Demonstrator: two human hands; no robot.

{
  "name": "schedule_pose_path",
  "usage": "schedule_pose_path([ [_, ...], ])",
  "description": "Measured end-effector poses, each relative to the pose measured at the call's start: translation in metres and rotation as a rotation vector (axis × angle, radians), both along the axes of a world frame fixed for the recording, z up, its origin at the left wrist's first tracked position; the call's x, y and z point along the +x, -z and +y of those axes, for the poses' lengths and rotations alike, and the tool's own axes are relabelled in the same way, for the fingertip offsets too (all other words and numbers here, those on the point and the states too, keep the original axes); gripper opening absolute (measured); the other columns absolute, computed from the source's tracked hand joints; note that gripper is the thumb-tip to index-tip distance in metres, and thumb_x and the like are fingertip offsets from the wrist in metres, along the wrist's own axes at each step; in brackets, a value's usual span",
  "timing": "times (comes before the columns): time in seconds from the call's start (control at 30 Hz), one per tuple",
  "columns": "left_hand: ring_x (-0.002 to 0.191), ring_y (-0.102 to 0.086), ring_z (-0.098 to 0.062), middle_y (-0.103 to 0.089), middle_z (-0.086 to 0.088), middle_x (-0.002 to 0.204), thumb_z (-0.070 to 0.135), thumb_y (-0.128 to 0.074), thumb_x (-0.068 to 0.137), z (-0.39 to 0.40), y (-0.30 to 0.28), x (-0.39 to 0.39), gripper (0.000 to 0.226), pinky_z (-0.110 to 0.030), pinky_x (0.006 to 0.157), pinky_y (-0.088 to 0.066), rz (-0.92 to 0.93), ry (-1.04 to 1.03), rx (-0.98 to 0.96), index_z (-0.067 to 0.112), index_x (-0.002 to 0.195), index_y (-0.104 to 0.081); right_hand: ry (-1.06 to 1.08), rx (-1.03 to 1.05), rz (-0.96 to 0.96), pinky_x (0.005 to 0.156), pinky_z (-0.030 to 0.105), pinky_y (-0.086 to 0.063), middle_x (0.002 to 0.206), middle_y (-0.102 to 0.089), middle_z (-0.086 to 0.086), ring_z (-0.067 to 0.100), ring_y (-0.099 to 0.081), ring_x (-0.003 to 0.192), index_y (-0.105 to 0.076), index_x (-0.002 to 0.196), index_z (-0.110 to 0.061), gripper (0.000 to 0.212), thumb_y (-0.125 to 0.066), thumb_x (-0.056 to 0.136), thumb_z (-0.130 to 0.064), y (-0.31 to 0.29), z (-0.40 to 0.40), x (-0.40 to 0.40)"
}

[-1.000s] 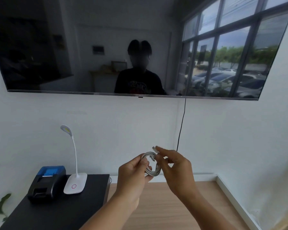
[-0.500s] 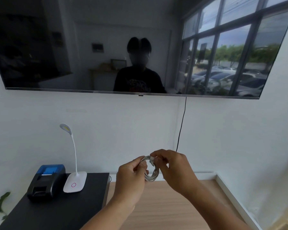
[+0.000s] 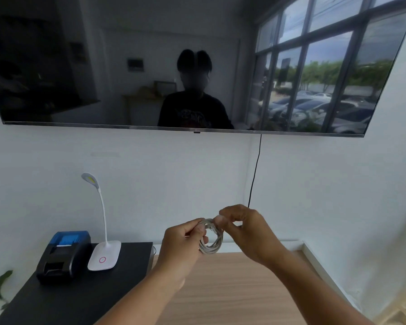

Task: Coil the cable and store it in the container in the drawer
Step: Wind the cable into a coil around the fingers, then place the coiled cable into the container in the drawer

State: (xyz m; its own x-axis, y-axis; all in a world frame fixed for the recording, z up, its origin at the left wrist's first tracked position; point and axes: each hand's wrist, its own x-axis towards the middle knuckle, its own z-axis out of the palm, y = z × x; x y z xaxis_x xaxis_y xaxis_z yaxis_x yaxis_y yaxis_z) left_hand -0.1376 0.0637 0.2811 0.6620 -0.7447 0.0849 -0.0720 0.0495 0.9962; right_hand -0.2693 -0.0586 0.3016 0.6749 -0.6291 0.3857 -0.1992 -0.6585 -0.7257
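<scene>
A thin white cable (image 3: 212, 245) is wound into a small coil of several loops, held up in the air in front of me. My left hand (image 3: 182, 245) pinches the coil's left side. My right hand (image 3: 246, 229) grips the coil's top right, its fingertips closed on the cable's end. Neither a drawer nor a container is in view.
A black cabinet top (image 3: 85, 292) at lower left carries a black and blue small printer (image 3: 63, 255) and a white gooseneck lamp (image 3: 104, 254). A wooden floor (image 3: 232, 289) lies below my hands. A large wall screen (image 3: 188, 64) hangs above, with a black cord (image 3: 255, 170) running down.
My right hand's fingers have closed over the top of the coil, hiding the cable end that stuck up before. Both hands have dropped a little.
</scene>
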Motion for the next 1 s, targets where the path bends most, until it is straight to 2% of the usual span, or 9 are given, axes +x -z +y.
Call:
schedule_pose_path([
  [0.07,0.068,-0.073,-0.003,-0.078,0.007,0.073,0.011,-0.063,0.099,-0.004,0.004,0.002,0.040,-0.046,0.075,-0.064,0.125,0.009,-0.012,0.037,0.078,-0.084,-0.026,0.056,-0.083,0.077,0.013,-0.049,0.085,-0.072,-0.017,0.000,-0.067,0.089,-0.074,0.086,-0.035,0.023,-0.060,0.101,-0.044,0.014,0.008,0.001],
  [0.13,0.072,-0.076,-0.006,-0.079,0.005,0.078,0.011,-0.063,0.099,-0.006,0.010,0.003,0.035,-0.039,0.066,-0.066,0.217,0.020,-0.012,0.031,0.081,-0.085,-0.072,0.274,-0.153,0.085,0.023,-0.058,0.095,-0.077,-0.014,0.004,-0.073,0.096,-0.069,0.117,-0.043,0.020,-0.058,0.100,-0.044,0.029,0.013,0.003],
  [0.23,0.086,-0.078,-0.020,-0.082,-0.002,0.093,0.011,-0.063,0.100,-0.008,0.025,0.005,0.024,-0.045,0.074,-0.066,0.276,0.009,0.037,0.022,0.095,-0.083,-0.079,0.538,-0.175,0.078,0.035,-0.065,0.103,-0.081,-0.006,0.015,-0.077,0.102,-0.058,0.142,-0.032,0.039,-0.060,0.103,-0.034,0.055,0.018,0.004],
  [0.4,0.079,-0.080,-0.020,-0.082,0.002,0.080,0.014,-0.066,0.098,0.004,0.079,0.003,0.019,-0.036,0.063,-0.064,0.344,0.038,0.200,0.024,0.091,-0.080,-0.014,0.774,-0.133,0.071,0.033,-0.065,0.100,-0.083,0.008,0.024,-0.080,0.093,-0.076,0.119,-0.013,0.023,-0.064,0.102,-0.023,0.106,0.030,-0.002],
  [0.53,0.091,-0.076,-0.025,-0.080,-0.005,0.099,0.017,-0.068,0.097,0.033,0.156,-0.007,0.014,-0.034,0.064,-0.064,0.418,0.058,0.398,0.024,0.099,-0.079,0.067,0.972,0.051,0.059,0.036,-0.065,0.096,-0.083,0.007,0.022,-0.080,0.079,-0.073,0.115,-0.015,0.018,-0.072,0.098,-0.022,0.172,0.054,-0.020],
  [0.63,0.093,-0.076,-0.021,-0.080,-0.003,0.102,0.021,-0.072,0.094,0.060,0.214,-0.018,0.013,-0.032,0.062,-0.063,0.472,0.058,0.558,0.024,0.104,-0.080,0.082,1.064,0.204,0.057,0.036,-0.064,0.102,-0.082,0.008,0.024,-0.080,0.081,-0.071,0.114,-0.016,0.019,-0.073,0.097,-0.025,0.226,0.075,-0.037],
  [0.73,0.098,-0.073,-0.024,-0.079,-0.005,0.103,0.024,-0.076,0.091,0.081,0.259,-0.029,0.008,-0.031,0.060,-0.061,0.508,0.038,0.690,0.028,0.096,-0.081,0.091,1.106,0.319,0.053,0.031,-0.058,0.103,-0.082,0.009,0.032,-0.080,0.089,-0.071,0.111,-0.017,0.019,-0.073,0.096,-0.028,0.270,0.093,-0.050],
  [0.87,0.091,-0.075,-0.024,-0.079,-0.008,0.099,0.022,-0.077,0.089,0.096,0.301,-0.046,0.006,-0.031,0.058,-0.061,0.502,-0.016,0.792,0.024,0.092,-0.081,0.105,1.107,0.416,0.056,0.030,-0.056,0.099,-0.081,0.011,0.021,-0.077,0.073,-0.071,0.107,-0.018,0.013,-0.071,0.096,-0.025,0.316,0.108,-0.059],
  [1.0,0.086,-0.075,-0.026,-0.079,-0.004,0.092,0.022,-0.076,0.088,0.105,0.326,-0.066,0.008,-0.039,0.069,-0.066,0.409,-0.066,0.839,0.021,0.095,-0.081,0.099,1.066,0.458,0.058,0.030,-0.058,0.088,-0.078,0.005,0.013,-0.072,0.063,-0.072,0.103,-0.018,0.008,-0.070,0.097,-0.022,0.345,0.120,-0.068],
])
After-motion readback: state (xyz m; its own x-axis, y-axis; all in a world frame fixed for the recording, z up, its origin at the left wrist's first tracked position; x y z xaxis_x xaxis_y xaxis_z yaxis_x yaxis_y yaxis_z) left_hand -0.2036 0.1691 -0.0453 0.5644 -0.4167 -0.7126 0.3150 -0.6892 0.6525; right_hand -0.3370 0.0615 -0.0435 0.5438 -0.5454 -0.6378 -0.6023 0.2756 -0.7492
